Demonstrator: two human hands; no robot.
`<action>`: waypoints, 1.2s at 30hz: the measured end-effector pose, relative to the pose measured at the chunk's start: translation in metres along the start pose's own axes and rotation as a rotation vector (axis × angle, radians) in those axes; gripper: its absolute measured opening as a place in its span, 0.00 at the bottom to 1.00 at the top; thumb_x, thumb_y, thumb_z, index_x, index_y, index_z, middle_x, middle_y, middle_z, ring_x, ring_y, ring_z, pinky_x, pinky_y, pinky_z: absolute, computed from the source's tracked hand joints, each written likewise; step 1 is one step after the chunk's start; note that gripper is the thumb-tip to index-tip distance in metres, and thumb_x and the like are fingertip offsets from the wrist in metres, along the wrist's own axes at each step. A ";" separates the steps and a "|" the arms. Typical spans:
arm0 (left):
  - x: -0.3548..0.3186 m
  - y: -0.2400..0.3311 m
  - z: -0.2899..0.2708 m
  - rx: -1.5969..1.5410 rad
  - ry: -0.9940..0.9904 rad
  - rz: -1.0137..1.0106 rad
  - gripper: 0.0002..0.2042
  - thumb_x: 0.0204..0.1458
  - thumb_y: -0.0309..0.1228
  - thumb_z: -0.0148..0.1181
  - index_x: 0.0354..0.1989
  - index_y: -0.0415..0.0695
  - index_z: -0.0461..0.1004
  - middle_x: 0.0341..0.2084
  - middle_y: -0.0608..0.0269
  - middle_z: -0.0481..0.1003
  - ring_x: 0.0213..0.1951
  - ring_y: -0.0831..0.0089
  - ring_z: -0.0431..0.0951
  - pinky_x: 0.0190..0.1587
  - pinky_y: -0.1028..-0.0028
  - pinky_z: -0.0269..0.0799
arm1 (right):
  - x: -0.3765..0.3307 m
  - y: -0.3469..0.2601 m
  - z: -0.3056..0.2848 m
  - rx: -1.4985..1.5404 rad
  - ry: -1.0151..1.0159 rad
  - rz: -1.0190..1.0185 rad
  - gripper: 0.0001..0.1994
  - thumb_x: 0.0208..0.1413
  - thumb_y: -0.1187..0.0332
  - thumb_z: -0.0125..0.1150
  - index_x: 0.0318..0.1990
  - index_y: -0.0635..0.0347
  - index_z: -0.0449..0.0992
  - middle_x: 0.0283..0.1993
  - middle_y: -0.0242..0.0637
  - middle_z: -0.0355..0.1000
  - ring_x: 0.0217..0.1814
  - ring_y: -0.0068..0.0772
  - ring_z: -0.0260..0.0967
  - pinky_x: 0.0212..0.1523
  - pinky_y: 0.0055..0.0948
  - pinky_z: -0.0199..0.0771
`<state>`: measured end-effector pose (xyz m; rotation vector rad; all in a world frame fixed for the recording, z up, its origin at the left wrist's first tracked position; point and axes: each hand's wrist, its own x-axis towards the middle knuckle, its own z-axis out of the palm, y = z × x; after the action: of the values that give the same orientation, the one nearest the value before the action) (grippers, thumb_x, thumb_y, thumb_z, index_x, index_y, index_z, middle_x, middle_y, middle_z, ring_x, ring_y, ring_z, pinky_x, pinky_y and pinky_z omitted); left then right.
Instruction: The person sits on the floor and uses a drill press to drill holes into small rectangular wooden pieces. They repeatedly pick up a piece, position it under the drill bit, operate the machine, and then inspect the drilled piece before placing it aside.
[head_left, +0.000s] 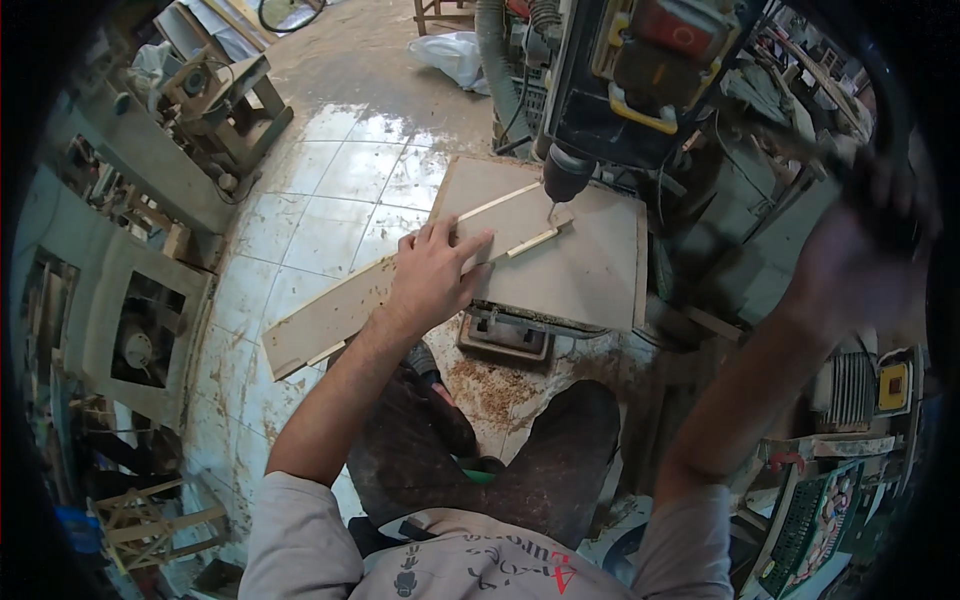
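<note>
A long, narrow wooden board [330, 322] with pale strips along its edges lies slantwise across the drill press table [612, 235]. Across the middle of this board is my left hand [438, 270], its fingers at the far edge and its thumb toward the near one, holding it down. The drill chuck [568, 175] hangs over the board's right end, with a thin bit pointing down close to the wood. My right hand [860, 250] is raised at the far right, blurred by motion, closed around a dark lever handle [890, 205]. Its fingertips are hard to make out.
The drill press head [650, 70] with its red switch stands at the back right. Wood shavings [490, 390] cover the floor below the table. Machines [140, 310] line the left side. A green crate [812, 530] is at the lower right. My knees are close to the table.
</note>
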<state>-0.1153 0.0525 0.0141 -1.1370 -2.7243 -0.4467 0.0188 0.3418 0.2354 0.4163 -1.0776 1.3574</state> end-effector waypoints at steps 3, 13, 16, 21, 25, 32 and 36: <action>-0.002 -0.002 -0.001 -0.014 -0.010 -0.015 0.21 0.51 0.39 0.61 0.56 0.59 0.72 0.55 0.49 0.65 0.53 0.60 0.70 0.53 0.56 0.63 | 0.067 0.037 0.042 -0.269 0.136 -0.035 0.17 0.63 0.63 0.41 0.45 0.69 0.70 0.45 0.42 0.70 0.46 0.40 0.68 0.50 0.37 0.70; 0.001 -0.007 -0.006 -0.066 -0.014 0.014 0.19 0.51 0.44 0.58 0.53 0.62 0.73 0.46 0.51 0.68 0.49 0.54 0.70 0.49 0.53 0.63 | 0.131 0.076 0.043 -0.334 -0.084 0.416 0.32 0.55 0.46 0.59 0.58 0.62 0.64 0.46 0.36 0.68 0.46 0.30 0.64 0.46 0.36 0.67; -0.007 -0.005 -0.019 -0.073 -0.066 0.087 0.18 0.53 0.46 0.57 0.52 0.61 0.74 0.45 0.51 0.69 0.50 0.55 0.71 0.48 0.54 0.66 | 0.078 0.041 0.034 -0.661 -0.077 0.362 0.27 0.62 0.54 0.50 0.66 0.49 0.54 0.63 0.33 0.58 0.63 0.30 0.57 0.54 0.33 0.58; -0.044 -0.013 -0.037 -0.251 -0.096 0.208 0.18 0.55 0.46 0.56 0.53 0.58 0.74 0.47 0.47 0.70 0.50 0.54 0.72 0.51 0.56 0.67 | -0.075 -0.020 -0.012 -0.706 -0.245 0.329 0.33 0.60 0.64 0.56 0.69 0.55 0.48 0.67 0.53 0.52 0.69 0.44 0.51 0.68 0.39 0.49; -0.054 0.014 -0.055 -0.502 0.000 0.363 0.20 0.56 0.41 0.57 0.58 0.53 0.71 0.52 0.42 0.68 0.53 0.52 0.70 0.55 0.62 0.66 | -0.161 -0.018 -0.014 -0.440 -0.152 0.725 0.30 0.60 0.62 0.57 0.67 0.54 0.52 0.62 0.43 0.58 0.58 0.31 0.61 0.54 0.30 0.64; -0.084 0.078 -0.105 -1.150 0.081 0.326 0.21 0.59 0.36 0.57 0.60 0.45 0.68 0.58 0.51 0.65 0.55 0.68 0.68 0.54 0.72 0.65 | -0.110 -0.073 0.047 -0.246 -0.359 0.656 0.17 0.60 0.69 0.57 0.55 0.63 0.68 0.52 0.34 0.69 0.52 0.24 0.67 0.53 0.23 0.66; -0.117 0.101 -0.099 -1.529 0.053 0.247 0.23 0.60 0.34 0.55 0.63 0.42 0.63 0.58 0.59 0.66 0.54 0.76 0.68 0.52 0.77 0.66 | -0.108 -0.096 0.079 -0.250 -0.385 0.624 0.16 0.58 0.72 0.58 0.53 0.65 0.69 0.47 0.34 0.70 0.48 0.21 0.67 0.49 0.23 0.68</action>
<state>0.0415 0.0087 0.0991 -1.4928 -1.7740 -2.5939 0.0925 0.1950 0.2189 0.1567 -1.7760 1.6908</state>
